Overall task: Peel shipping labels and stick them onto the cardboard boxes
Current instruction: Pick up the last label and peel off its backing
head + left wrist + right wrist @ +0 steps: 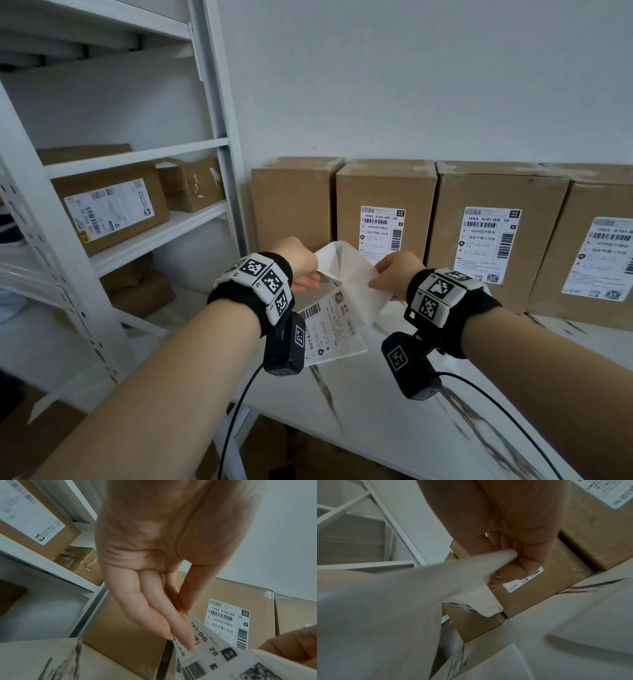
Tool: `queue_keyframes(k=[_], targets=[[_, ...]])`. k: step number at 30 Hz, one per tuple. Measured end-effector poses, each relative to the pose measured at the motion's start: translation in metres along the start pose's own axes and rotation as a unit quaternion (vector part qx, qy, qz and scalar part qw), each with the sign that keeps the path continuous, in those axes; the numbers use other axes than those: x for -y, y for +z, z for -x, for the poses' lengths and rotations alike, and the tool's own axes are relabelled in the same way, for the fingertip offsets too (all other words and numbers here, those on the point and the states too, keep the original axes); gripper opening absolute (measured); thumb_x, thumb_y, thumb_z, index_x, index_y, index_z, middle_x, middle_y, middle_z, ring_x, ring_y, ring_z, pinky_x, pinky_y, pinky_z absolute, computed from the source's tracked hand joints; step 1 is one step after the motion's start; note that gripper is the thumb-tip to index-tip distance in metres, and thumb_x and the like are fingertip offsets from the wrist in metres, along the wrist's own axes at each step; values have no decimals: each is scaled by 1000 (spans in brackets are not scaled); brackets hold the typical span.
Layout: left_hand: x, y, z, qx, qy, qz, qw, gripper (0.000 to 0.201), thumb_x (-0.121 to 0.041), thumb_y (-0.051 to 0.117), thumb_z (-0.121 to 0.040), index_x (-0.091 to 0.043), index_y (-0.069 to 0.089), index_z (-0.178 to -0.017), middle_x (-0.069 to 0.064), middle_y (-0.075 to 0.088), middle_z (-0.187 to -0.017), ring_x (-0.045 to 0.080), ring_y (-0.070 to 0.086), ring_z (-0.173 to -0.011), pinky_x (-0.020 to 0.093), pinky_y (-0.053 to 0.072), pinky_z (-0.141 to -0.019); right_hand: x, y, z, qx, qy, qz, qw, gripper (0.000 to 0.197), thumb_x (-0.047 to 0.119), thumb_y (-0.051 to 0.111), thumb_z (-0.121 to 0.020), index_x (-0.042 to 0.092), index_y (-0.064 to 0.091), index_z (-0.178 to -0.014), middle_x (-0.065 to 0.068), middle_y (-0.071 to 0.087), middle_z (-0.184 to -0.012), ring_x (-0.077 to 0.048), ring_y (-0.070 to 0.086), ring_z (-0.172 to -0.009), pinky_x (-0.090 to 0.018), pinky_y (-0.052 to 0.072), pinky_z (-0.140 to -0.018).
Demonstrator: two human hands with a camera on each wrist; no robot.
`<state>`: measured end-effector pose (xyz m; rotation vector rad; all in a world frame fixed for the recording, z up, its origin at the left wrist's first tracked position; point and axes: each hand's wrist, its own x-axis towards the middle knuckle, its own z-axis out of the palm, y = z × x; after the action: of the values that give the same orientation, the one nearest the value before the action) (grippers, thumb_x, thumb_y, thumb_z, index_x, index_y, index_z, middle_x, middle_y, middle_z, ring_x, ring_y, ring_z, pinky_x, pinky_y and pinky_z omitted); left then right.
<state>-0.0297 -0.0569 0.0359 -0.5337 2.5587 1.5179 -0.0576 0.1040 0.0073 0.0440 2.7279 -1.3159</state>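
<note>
My left hand (303, 274) pinches the upper edge of a printed shipping label (329, 325) between thumb and fingers; the pinch shows close up in the left wrist view (183, 615), on the label (214, 650). My right hand (394, 274) grips the white backing paper (349, 270), which folds up and away from the label. In the right wrist view, its fingers (510, 568) curl round the backing paper (402, 595). Both hands hover above the table in front of the leftmost cardboard box (294, 202), whose front bears no label.
Three more boxes (496, 202) with labels on their fronts stand in a row against the wall. All rest on a white marble-pattern table (394, 411). A white metal shelf (137, 161) at the left holds other labelled boxes (109, 205).
</note>
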Motion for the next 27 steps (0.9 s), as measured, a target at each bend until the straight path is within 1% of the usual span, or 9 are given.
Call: queue_keyframes(k=[4,7,10,13,16,18,20,22,27], targets=[[1,-2,1,-1,0,11,1000,13,-8,45,-96,0,53,-102,6,66,-82,12,64,-65,22,52,-56,0,1,-3,-7,-9,38,999,22,4,62,-84,3,63,-106,-14,64,-108,-31,63,-102,-42,55,-87],[4,-6,0,1,-13,32,999,12,-7,46,-96,-2,52,-86,4,65,-86,13,64,-70,22,51,-61,-1,0,-5,-23,-20,78,996,17,3,58,-85,2,64,-100,-11,61,-97,-28,63,-98,-37,54,-89],[10,-18,-4,-4,-19,53,998,23,-2,49,-94,-6,50,-71,2,61,-85,18,59,-93,20,47,-74,-6,-7,-4,-53,-25,130,990,26,4,52,-87,-1,65,-109,-14,66,-108,-28,62,-101,-30,50,-82],[7,-27,0,-34,-15,17,999,14,-7,46,-94,-6,53,-81,5,66,-82,20,68,-81,28,53,-71,-11,-10,-2,-50,-34,147,987,31,8,56,-87,4,60,-117,-12,62,-118,-27,59,-108,-27,46,-81],[0,-22,7,-8,-2,4,1000,10,-9,52,-91,-4,60,-91,4,69,-84,15,70,-80,27,55,-75,-5,-3,4,-81,-92,145,982,45,27,64,-84,13,53,-126,-9,54,-127,-25,54,-113,-29,43,-88],[-4,-14,10,12,8,8,1000,9,-9,53,-90,-4,61,-92,4,69,-84,13,69,-75,26,54,-74,4,3,11,-116,-169,167,964,44,41,66,-80,18,60,-118,-6,55,-124,-24,50,-114,-33,43,-93],[-10,-7,12,19,25,10,999,9,-8,53,-90,-5,61,-87,4,69,-82,12,69,-73,25,53,-74,11,9,17,-79,-223,197,951,44,48,69,-75,19,67,-107,-1,62,-114,-21,55,-109,-35,47,-92],[-15,-2,14,25,41,17,999,9,-10,54,-90,-6,62,-87,2,69,-82,11,69,-72,25,53,-74,16,13,21,-32,-220,176,959,40,40,71,-76,15,68,-107,-1,67,-106,-18,62,-101,-33,51,-88],[-19,-1,16,33,83,37,995,18,-28,57,-92,-10,62,-92,-2,67,-84,10,66,-77,32,52,-88,12,5,16,-69,-189,88,976,21,10,49,-91,9,69,-99,-9,69,-103,-25,64,-96,-27,49,-80]])
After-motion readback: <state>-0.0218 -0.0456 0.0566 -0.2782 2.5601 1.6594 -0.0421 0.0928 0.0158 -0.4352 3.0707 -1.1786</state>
